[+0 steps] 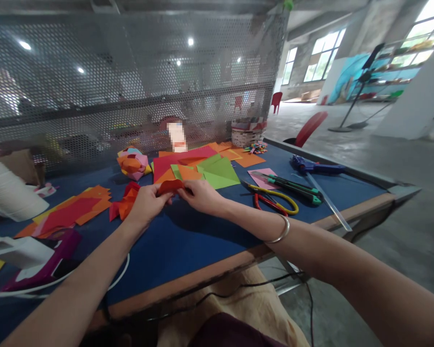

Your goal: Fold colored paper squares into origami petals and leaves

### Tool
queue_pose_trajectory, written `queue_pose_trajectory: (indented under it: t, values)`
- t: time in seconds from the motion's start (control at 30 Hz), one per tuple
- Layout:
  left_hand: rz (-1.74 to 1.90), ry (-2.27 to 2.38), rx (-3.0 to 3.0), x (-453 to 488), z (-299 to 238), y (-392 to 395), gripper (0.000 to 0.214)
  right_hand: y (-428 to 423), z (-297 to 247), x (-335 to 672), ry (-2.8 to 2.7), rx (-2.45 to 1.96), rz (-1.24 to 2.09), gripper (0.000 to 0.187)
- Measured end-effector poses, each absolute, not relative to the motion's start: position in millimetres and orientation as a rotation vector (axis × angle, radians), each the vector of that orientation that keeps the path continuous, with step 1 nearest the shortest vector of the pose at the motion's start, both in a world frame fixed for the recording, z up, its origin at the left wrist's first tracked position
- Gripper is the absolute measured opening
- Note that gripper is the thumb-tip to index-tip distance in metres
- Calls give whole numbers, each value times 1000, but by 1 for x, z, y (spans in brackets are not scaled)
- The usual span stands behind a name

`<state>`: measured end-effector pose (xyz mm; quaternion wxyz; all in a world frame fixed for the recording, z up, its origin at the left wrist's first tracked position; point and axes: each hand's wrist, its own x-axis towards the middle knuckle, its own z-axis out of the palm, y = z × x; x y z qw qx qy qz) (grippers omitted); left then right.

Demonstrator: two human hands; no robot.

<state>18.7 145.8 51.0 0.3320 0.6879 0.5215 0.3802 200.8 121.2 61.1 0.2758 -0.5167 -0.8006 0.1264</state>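
Both my hands meet over the blue table (188, 241) and pinch a small folded red paper piece (169, 186) between them. My left hand (147, 203) holds its left end, my right hand (199, 195) its right end. A silver bangle (282, 232) circles my right wrist. Just left of my left hand lie folded red and orange paper bits (125, 202). Behind the hands spreads a stack of red, orange and green sheets (202, 166).
Scissors with yellow and red handles (275, 198), green-handled cutters (292, 185), a ruler (327, 200) and a blue glue gun (313, 167) lie at right. A purple glue gun (43, 265) with cord, orange sheets (68, 209), a paper ball (133, 163) and a basket (248, 131) stand before a mesh screen.
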Motion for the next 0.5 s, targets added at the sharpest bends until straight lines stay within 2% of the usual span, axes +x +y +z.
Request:
queue_pose_trajectory:
  t: [0.5]
  values:
    - [999, 1312, 1742, 19, 53, 145, 39, 119, 65, 204, -2164, -1453, 329, 25]
